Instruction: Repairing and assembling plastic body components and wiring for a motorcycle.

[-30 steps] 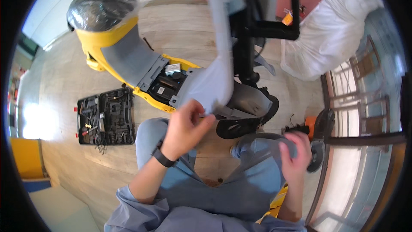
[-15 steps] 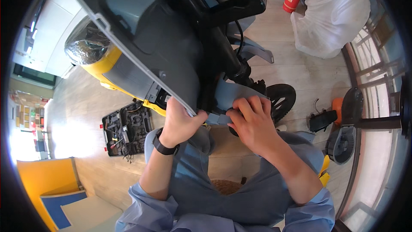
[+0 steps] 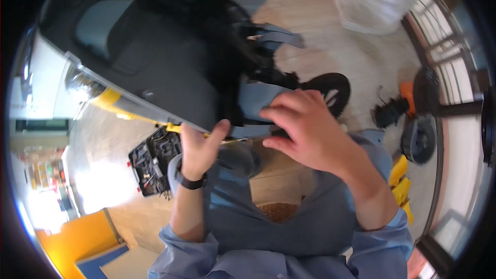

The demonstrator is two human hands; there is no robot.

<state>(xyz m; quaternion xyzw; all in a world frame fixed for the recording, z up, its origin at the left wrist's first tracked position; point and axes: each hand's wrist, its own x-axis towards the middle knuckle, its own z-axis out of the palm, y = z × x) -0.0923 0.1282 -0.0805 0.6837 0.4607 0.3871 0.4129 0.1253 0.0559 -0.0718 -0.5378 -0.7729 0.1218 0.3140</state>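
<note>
My left hand (image 3: pixel 200 147), with a black band on its wrist, is closed on the lower edge of a large dark grey body panel (image 3: pixel 160 67) of a scooter, thumb on top and fingers hidden below. My right hand (image 3: pixel 312 132) is just right of a blue-grey curved piece (image 3: pixel 258 101) near the front wheel (image 3: pixel 336 93). Its thumb and fingers are apart, with nothing plainly between them. Whether its fingertips touch that piece is blurred. The panel is tilted, its pale rim running down to my left hand.
An open black tool case (image 3: pixel 155 163) lies on the floor at left. Yellow bodywork (image 3: pixel 111 101) shows beyond the panel. At right are a dark part (image 3: pixel 387 113), an orange object (image 3: pixel 407 95) and yellow pieces (image 3: pixel 400 181). A white-wrapped object (image 3: pixel 377 0) stands at far right.
My right hand has come off the small blue-grey tab, its fingers spreading. My left hand still holds the panel edge. The view has shifted, and the scooter appears further left and higher.
</note>
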